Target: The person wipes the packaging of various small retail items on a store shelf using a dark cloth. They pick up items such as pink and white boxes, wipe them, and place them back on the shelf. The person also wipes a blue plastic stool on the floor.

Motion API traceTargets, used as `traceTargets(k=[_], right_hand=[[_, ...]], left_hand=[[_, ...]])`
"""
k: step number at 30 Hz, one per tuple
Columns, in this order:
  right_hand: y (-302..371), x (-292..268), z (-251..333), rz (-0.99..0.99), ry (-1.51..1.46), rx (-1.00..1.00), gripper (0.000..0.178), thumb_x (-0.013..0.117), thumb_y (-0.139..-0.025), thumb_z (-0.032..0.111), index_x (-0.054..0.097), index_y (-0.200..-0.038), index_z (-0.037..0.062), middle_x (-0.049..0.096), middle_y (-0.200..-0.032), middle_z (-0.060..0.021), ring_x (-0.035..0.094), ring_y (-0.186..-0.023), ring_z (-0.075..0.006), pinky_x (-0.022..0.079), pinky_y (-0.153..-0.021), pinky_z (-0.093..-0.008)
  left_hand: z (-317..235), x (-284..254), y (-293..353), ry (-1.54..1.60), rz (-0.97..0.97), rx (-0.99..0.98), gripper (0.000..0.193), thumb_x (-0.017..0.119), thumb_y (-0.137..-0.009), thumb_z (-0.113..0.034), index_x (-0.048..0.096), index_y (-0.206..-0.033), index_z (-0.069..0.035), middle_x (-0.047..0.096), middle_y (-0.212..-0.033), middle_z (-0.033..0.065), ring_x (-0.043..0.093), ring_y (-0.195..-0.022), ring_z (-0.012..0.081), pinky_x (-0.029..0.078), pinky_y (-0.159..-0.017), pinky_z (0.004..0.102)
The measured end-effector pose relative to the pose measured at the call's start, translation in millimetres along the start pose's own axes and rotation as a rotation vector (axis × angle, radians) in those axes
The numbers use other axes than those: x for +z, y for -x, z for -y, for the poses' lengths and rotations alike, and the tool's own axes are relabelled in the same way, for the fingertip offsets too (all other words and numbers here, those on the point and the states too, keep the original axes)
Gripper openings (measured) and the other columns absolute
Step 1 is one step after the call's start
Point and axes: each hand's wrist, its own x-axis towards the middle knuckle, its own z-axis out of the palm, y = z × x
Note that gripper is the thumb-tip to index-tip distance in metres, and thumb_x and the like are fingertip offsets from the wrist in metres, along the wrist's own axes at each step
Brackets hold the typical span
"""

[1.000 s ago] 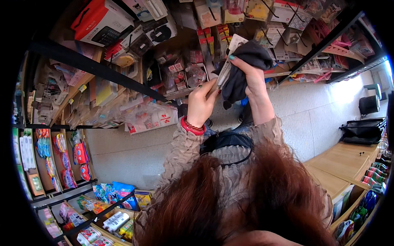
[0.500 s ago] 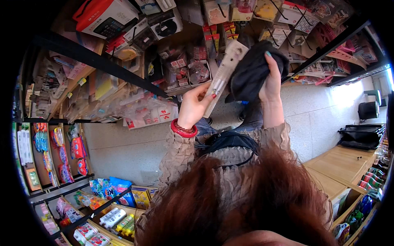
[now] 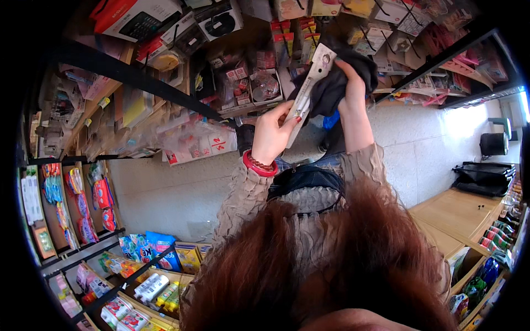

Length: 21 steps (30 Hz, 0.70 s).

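Observation:
My left hand [image 3: 271,134] pinches the lower part of a long, narrow card-backed clear packet [image 3: 319,67] with a slim pen-like item inside. The packet tilts, its top end leaning away to the right. Beside and partly behind it is a soft black cloth bag [image 3: 363,67], crumpled, with my right hand [image 3: 353,95] closed on its near right side. Whether the packet lies in front of the bag's opening or partly within it, I cannot tell. A dark waist bag [image 3: 306,185] sits against my body below both hands.
Ahead stand shelves with hanging packets, a boxed calculator [image 3: 141,22] and a white box [image 3: 265,88] of small goods. A black shelf post [image 3: 138,77] slants at the left. Snack packs [image 3: 157,248] and bottles [image 3: 150,288] stand lower left; a wooden counter [image 3: 452,212] is at the right.
The packet and my left hand have shifted slightly right. The black bag has moved a little left, closer behind the packet, and looks more crumpled. My right hand has moved left with it.

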Motion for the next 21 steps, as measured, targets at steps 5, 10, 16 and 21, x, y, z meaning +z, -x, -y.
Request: traceTargets(k=[5,10,16,21], right_hand=[[20.4,10.2,-4.4,0.086,-0.118,0.102,0.017,0.059,-0.083,0.014,0.062,-0.094,0.0011,0.064,-0.089,-0.0069,0.062,-0.081,-0.0193,0.049,-0.072,-0.0309],[25.5,26.7,-23.5,0.095,0.344,-0.049,0.016,0.065,-0.08,0.01,0.061,-0.092,0.001,0.062,-0.086,-0.0043,0.059,-0.077,-0.0142,0.046,-0.067,-0.0263],[15.2,24.0,-15.7,0.1,0.263,-0.05,0.011,0.063,-0.081,0.009,0.062,-0.087,0.0007,0.063,-0.084,-0.0063,0.061,-0.074,-0.0157,0.047,-0.064,-0.0263],[11.8,18.8,-32.4,-0.025,0.25,-0.152,0.015,0.061,-0.084,0.012,0.061,-0.093,-0.0004,0.062,-0.087,-0.0055,0.059,-0.074,-0.0151,0.047,-0.066,-0.0261]], left_hand=[[10.7,9.2,-8.2,-0.182,-0.142,0.114,0.031,0.06,-0.074,-0.002,0.06,-0.105,-0.001,0.063,-0.08,0.0181,0.062,-0.072,0.032,0.048,-0.066,0.035],[-10.0,16.2,-16.8,-0.495,-0.275,0.386,0.034,0.058,-0.071,0.001,0.059,-0.105,-0.002,0.061,-0.086,0.0177,0.057,-0.083,0.0348,0.046,-0.071,0.0415],[-3.8,20.6,-20.5,-0.449,-0.278,0.404,0.034,0.059,-0.07,0.0,0.06,-0.104,-0.003,0.061,-0.084,0.0174,0.058,-0.08,0.0349,0.047,-0.07,0.0404],[2.9,27.5,-22.9,-0.458,-0.312,0.421,0.034,0.06,-0.07,0.0,0.061,-0.103,-0.002,0.061,-0.084,0.0181,0.058,-0.078,0.0361,0.047,-0.069,0.0416]])
